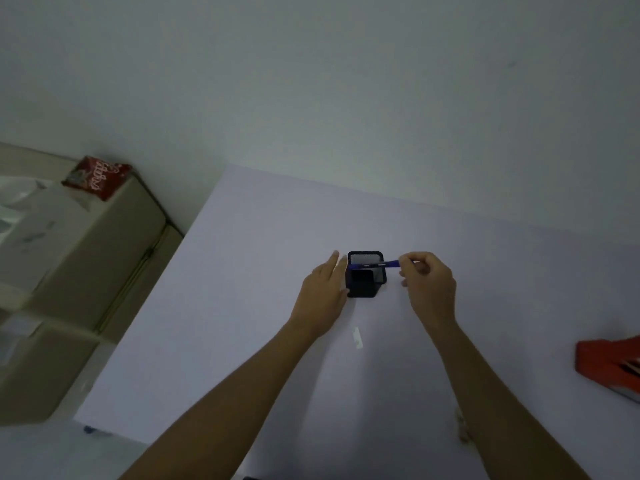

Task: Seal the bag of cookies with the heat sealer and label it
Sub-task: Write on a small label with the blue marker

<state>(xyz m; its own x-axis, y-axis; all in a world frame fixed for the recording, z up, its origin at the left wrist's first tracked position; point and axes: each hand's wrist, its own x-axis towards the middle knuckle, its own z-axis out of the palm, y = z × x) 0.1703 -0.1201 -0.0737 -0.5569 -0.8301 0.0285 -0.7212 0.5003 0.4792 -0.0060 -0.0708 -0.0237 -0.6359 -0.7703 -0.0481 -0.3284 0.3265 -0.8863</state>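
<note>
A black mesh pen holder stands in the middle of the white table. My right hand pinches a blue pen that lies across the holder's top rim. My left hand rests with straight fingers against the holder's left side. A small white label strip lies on the table just in front of the holder. A red heat sealer sits at the table's right edge, partly cut off. No cookie bag shows on the table.
Beige boxes stand left of the table, with a red snack packet on top and white plastic beside it. A plain wall rises behind the table.
</note>
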